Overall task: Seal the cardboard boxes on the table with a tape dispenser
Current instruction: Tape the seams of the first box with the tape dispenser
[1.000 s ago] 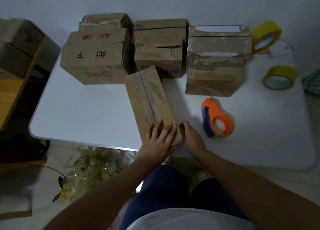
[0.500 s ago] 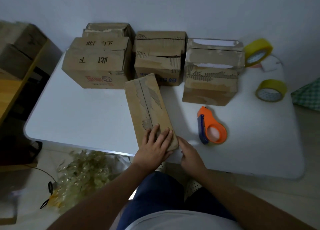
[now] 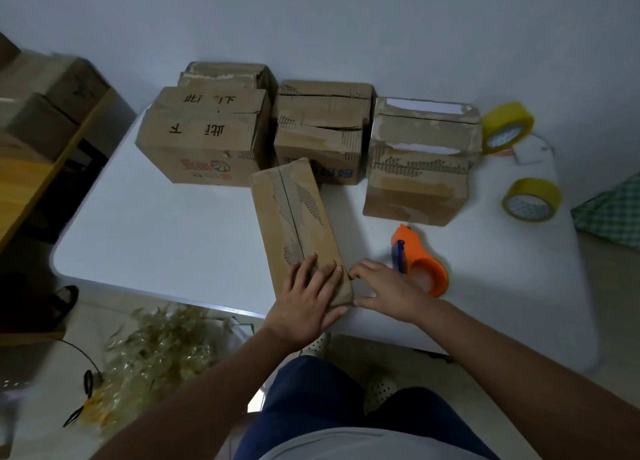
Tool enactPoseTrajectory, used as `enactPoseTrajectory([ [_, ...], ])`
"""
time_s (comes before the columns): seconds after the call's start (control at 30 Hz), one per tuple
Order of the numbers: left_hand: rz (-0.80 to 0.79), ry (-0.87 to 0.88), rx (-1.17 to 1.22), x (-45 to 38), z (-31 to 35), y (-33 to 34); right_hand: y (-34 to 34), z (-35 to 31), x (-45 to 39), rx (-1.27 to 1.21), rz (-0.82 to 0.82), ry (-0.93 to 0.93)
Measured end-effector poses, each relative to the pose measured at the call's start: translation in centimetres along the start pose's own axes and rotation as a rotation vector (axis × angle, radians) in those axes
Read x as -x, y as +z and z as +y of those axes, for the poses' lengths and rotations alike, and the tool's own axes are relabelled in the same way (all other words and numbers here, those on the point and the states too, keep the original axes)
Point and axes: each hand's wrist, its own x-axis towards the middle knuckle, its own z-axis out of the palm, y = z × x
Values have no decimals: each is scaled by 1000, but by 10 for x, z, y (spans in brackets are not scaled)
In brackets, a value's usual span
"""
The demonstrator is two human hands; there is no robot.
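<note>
A long narrow cardboard box [image 3: 294,224] lies flat on the white table [image 3: 166,238], its near end at the table's front edge and its far end running away toward the row of larger boxes. A seam runs along its top, with torn patches of liner on either side. The left hand [image 3: 306,304] lies palm down on the near end of this box, fingers straight and slightly spread, their tips just right of the seam's near end. The right hand [image 3: 388,291] rests on the table just right of the same end, fingers loosely extended and holding nothing; its thumb and forefinger tips reach the box's near right corner, though whether they touch it cannot be told.

Right of the long box, just beyond the right hand, the orange tape dispenser [image 3: 420,264] stands on the table, untouched. Behind the long box sit a printed box [image 3: 204,137] to the left, a torn box [image 3: 322,130] directly behind, and a third box [image 3: 419,162] to the right. Further right of these lie two yellow tape rolls, one upright [image 3: 507,127] and one nearer [image 3: 531,200].
</note>
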Motion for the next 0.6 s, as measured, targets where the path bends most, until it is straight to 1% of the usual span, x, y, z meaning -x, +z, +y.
enactPoseTrajectory([
  [0.07,-47,-15,34,0,2,-3,3,-9,-4,100,-16,-1],
  [0.13,-35,-33,145,-3,1,-9,8,-15,-3,116,-11,39],
  [0.2,41,-15,305,-4,-9,-22,10,-15,4,133,4,61],
  [0.23,117,-15,370,-3,-17,-28,9,-14,8,151,12,60],
  [0.27,226,-50,429,0,-26,-34,7,-12,13,174,34,54],
  [0.3,347,-142,499,6,-34,-36,5,-11,17,196,77,43],
  [0.33,452,-289,603,14,-41,-37,2,-13,20,219,137,23],
  [0.37,511,-466,753,25,-47,-35,0,-17,21,239,191,-17],
  [0.4,511,-656,943,38,-51,-31,-2,-23,20,245,225,-77],
  [0.43,461,-839,1154,51,-53,-25,-1,-30,16,237,234,-148],
  [0.47,371,-993,1362,62,-53,-19,0,-38,11,225,223,-214],
  [0.5,265,-1100,1558,72,-50,-11,4,-46,3,221,190,-269],
  [0.53,179,-1173,1740,79,-46,-3,8,-52,-5,234,144,-311],
  [0.6,92,-1257,2013,88,-33,8,18,-64,-20,311,47,-354],
])
